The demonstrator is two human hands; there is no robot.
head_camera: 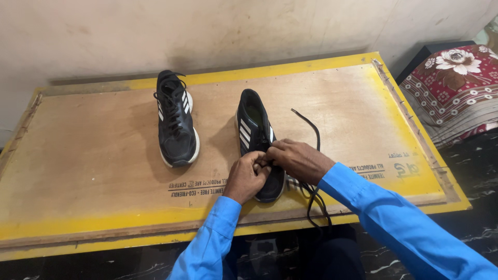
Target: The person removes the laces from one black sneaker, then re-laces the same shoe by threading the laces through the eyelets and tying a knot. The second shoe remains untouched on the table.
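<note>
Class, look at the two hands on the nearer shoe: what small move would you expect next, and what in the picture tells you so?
Probably drawing the loose black lace through an eyelet. Both the left hand and right hand pinch at the nearer shoe, its lace trailing free, while the other shoe looks laced.

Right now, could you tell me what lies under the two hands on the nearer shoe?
Under the left hand and right hand lies the front of the black sneaker, whose loose black lace trails right. The eyelets beneath the fingers are covered, so their lacing is hidden.
</note>
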